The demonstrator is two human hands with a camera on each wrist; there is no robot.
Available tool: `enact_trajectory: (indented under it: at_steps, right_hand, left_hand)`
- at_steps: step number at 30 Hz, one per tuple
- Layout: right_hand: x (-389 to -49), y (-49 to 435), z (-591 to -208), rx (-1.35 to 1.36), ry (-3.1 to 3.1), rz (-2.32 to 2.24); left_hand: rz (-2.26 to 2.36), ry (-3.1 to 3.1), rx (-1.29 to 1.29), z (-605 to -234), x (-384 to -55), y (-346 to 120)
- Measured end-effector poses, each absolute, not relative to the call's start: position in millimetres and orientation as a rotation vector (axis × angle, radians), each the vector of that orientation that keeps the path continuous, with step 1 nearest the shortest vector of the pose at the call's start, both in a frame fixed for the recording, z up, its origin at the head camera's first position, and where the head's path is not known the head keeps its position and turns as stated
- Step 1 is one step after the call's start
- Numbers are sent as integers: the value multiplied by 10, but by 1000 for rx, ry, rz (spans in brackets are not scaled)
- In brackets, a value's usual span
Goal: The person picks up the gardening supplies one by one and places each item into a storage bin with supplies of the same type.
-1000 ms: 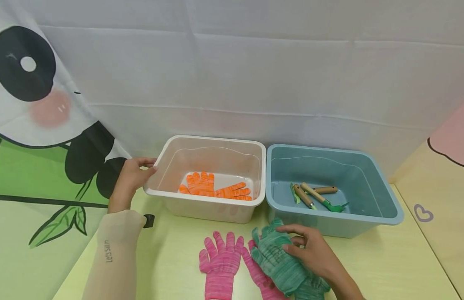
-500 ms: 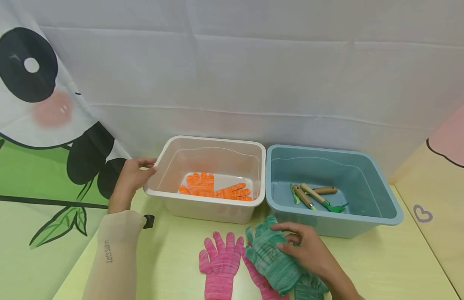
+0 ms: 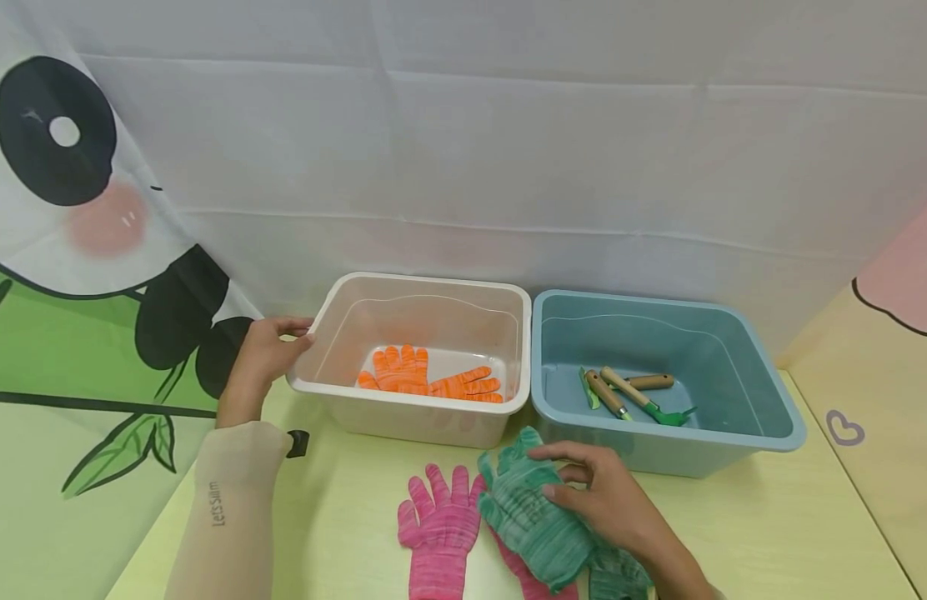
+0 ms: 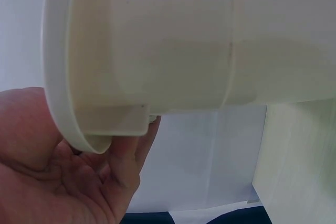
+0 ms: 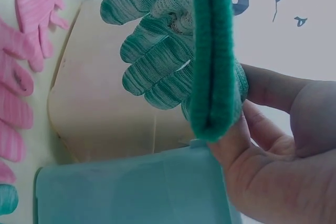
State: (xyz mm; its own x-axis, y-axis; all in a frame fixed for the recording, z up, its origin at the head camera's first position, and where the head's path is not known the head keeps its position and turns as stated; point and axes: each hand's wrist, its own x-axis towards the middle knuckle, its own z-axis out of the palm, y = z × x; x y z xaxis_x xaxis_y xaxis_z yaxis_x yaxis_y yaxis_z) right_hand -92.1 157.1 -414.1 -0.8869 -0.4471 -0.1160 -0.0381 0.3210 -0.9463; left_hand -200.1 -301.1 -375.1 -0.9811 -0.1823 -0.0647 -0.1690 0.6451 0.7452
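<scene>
My left hand (image 3: 263, 360) grips the left rim of a white plastic bin (image 3: 411, 418); in the left wrist view the fingers curl under that rim (image 4: 58, 66). A pair of orange gloves (image 3: 403, 372) lies inside the bin. My right hand (image 3: 613, 504) pinches a green knit glove (image 3: 538, 521) between thumb and fingers. In the right wrist view this green glove (image 5: 160, 66) hangs above the table, its cuff towards the camera. Below it, partly covered, are a second green glove (image 3: 617, 575) and a pink glove (image 3: 519, 567). Another pink glove (image 3: 441, 529) lies flat to the left.
Right beside the white bin stands a blue bin (image 3: 658, 446), holding several small garden tools with wooden handles (image 3: 628, 387). Both bins stand at the back of the pale yellow table (image 3: 794, 533), against a white cloth backdrop (image 3: 508, 142). A printed panda decorates the left side.
My right hand has shifted left with the green glove, away from the second green glove and further over the pink one. The left hand keeps its grip on the white bin's rim.
</scene>
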Motion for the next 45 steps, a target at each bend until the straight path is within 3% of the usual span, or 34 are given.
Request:
enact_trajectory:
  at_steps: [24, 45]
  right_hand:
    - [-898, 1405, -3855, -532, 2196, -1698]
    - [-1091, 1236, -3637, -487, 2292, -1786]
  left_hand:
    - [-1279, -2826, 281, -3753, -1985, -3033]
    - [-1266, -2825, 275, -3756, -1979, -3016]
